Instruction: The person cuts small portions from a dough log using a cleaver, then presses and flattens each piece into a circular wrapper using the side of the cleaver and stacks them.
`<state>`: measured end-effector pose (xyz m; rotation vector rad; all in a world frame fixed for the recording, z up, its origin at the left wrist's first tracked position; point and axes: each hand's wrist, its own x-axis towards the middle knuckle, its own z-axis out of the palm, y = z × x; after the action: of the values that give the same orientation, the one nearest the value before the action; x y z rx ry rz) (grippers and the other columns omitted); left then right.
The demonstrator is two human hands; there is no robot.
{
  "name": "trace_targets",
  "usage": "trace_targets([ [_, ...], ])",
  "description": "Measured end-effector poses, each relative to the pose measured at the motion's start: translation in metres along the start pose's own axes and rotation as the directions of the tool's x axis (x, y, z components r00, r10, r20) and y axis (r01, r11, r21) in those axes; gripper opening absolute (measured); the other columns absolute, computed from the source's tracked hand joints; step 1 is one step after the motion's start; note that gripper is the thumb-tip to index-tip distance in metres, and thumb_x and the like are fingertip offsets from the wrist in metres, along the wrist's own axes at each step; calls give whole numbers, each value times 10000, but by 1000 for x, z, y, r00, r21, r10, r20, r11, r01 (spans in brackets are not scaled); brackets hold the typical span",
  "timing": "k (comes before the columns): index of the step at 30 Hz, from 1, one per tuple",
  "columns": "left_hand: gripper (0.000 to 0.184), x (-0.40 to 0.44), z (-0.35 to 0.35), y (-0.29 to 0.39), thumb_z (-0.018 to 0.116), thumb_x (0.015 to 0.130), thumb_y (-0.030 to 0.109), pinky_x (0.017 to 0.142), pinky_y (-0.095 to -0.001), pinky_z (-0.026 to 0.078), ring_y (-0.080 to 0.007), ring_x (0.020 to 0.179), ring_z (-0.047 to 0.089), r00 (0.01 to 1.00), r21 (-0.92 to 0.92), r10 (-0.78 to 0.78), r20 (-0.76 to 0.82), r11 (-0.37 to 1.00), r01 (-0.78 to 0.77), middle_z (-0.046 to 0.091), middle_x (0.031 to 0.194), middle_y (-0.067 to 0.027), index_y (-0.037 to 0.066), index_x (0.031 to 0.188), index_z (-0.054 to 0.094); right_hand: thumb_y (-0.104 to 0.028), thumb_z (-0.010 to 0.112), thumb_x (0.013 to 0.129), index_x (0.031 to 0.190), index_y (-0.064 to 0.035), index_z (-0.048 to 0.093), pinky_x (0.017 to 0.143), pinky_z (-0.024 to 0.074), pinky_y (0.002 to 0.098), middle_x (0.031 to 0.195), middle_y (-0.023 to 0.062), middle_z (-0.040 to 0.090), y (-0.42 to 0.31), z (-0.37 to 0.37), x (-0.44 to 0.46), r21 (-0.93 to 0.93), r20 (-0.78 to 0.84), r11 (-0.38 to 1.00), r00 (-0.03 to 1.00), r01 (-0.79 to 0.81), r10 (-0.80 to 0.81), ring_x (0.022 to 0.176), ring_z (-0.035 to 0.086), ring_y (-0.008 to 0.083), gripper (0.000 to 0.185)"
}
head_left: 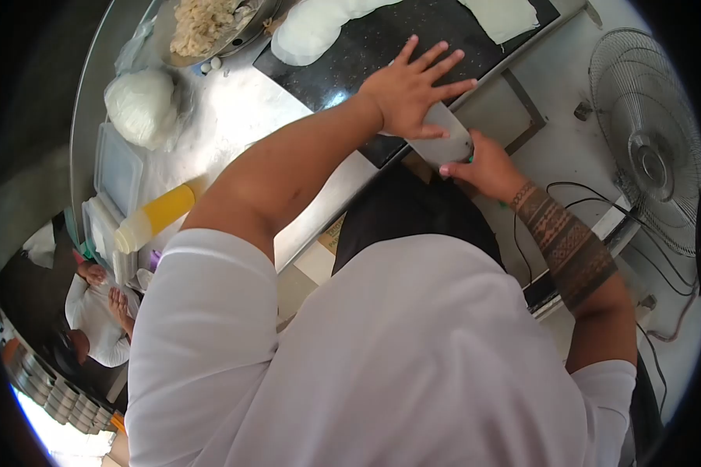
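My left hand (420,89) is spread palm down over the near edge of the black slab (319,86), fingers apart, its thumb over a flat grey-white blade-like piece (442,128). My right hand (487,167), at the end of a tattooed forearm, grips the near end of that piece, where a bit of green shows. Flat white dough rounds (308,35) overlap in a row at the slab's far left. A pale dough sheet (502,17) lies at its far right.
At the upper left are a metal bowl (245,39) of pale filling and a plastic-wrapped white mass (142,107). A yellow bottle (160,216) lies beside plastic containers (117,175). A fan (646,148) and cables are at right. Another person (97,311) is at lower left.
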<state>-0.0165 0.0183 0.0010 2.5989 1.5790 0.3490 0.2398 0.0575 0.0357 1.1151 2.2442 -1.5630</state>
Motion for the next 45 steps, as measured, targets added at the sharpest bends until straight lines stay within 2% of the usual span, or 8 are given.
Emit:
trace_targets([
  [8,977,33,-31,-64,645,869,698,1233,-704,213,-493,1582,239,997,93,-77,-14,993,78,246,1720,-273,198,1659,361,-397,904,800,1190,63,624,933,560,460,1158,265,718,-42,-57,62,-399,-106,913,985,84,-137,1098,715,403,664],
  [17,904,24,-2,-17,612,893,735,1268,-692,164,-395,1613,236,999,52,29,24,998,-30,254,1755,-124,371,1670,326,-310,908,802,1323,84,593,1016,535,457,1214,287,710,-5,-1,4,69,-106,997,994,-18,25,1161,698,405,725],
  [22,927,52,-16,-63,617,889,719,1246,-702,188,-454,1595,238,998,106,-17,-59,994,23,254,1732,-214,281,1661,351,-337,917,799,1305,97,587,968,562,454,1177,275,725,-13,-52,59,-253,-145,962,980,99,-139,1116,720,386,745],
  [26,967,54,-43,-70,654,876,673,1233,-711,202,-497,1575,253,988,84,105,-114,992,-95,276,1702,-287,181,1656,361,-326,927,787,1296,79,603,957,562,448,1153,256,734,-42,-53,49,-80,-129,997,991,13,-23,1105,725,366,726],
  [29,899,22,-17,-45,593,900,760,1265,-687,163,-420,1612,225,993,37,85,-88,996,-82,236,1753,-169,374,1669,332,-310,938,773,1321,41,608,969,552,437,1165,215,739,-2,0,25,106,-101,989,990,105,-94,1114,721,334,729],
  [36,917,64,1,-18,656,868,720,1280,-664,153,-390,1615,236,999,76,26,-34,997,-24,257,1748,-166,347,1655,370,-367,914,811,1298,57,607,974,550,430,1182,244,729,16,-31,5,-51,-152,998,988,24,-32,1111,719,339,716],
  [40,950,70,-28,-49,651,882,658,1243,-705,182,-495,1569,264,995,28,-44,-87,999,47,289,1692,-293,171,1648,373,-380,917,804,1252,63,615,925,565,434,1149,238,739,-31,-79,39,-311,-131,950,990,5,-48,1068,733,333,699],
  [45,887,27,-34,-58,644,885,701,1282,-657,154,-392,1616,232,994,73,52,-97,996,-45,250,1751,-166,339,1651,381,-369,936,765,1231,77,637,953,562,448,1138,271,733,-28,-20,28,59,-123,992,987,108,-100,1102,722,397,712],
])
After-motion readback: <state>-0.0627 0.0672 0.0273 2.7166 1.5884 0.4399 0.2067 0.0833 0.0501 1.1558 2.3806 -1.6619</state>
